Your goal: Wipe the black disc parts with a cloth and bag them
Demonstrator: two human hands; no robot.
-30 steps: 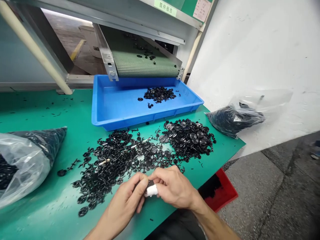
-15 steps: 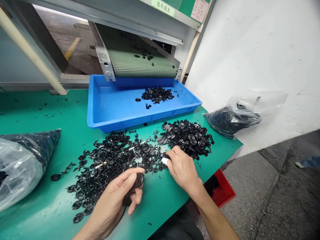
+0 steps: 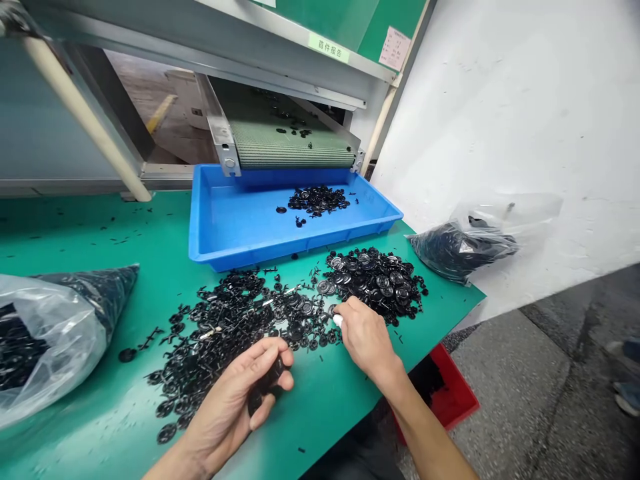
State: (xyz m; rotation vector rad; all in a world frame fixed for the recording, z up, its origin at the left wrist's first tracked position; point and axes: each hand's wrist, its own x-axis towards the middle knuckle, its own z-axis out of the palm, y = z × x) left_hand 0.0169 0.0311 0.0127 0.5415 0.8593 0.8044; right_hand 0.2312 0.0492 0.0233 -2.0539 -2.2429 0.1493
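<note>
My left hand (image 3: 245, 383) is closed around a few round black plastic parts (image 3: 267, 383), held above the near edge of a loose heap of small black plastic parts (image 3: 225, 320). Some of what lies in that palm is hidden by the fingers. With a white covering on one fingertip, my right hand (image 3: 367, 337) pinches at a round black plastic part (image 3: 332, 310) between the two heaps; its fingers partly hide the grip. Just beyond it lies a pile of black discs (image 3: 383, 280).
A blue tray (image 3: 295, 241) holding more black parts stands under the end of a green conveyor belt (image 3: 295, 157). Clear bags of black parts lie at left (image 3: 75, 333) and right (image 3: 460, 247). A red bin (image 3: 457, 393) sits below the table's right edge.
The view has shifted slightly. My left fingers have curled further over the parts in the palm. My right hand stays by the heaps, its fingertips slightly moved.
</note>
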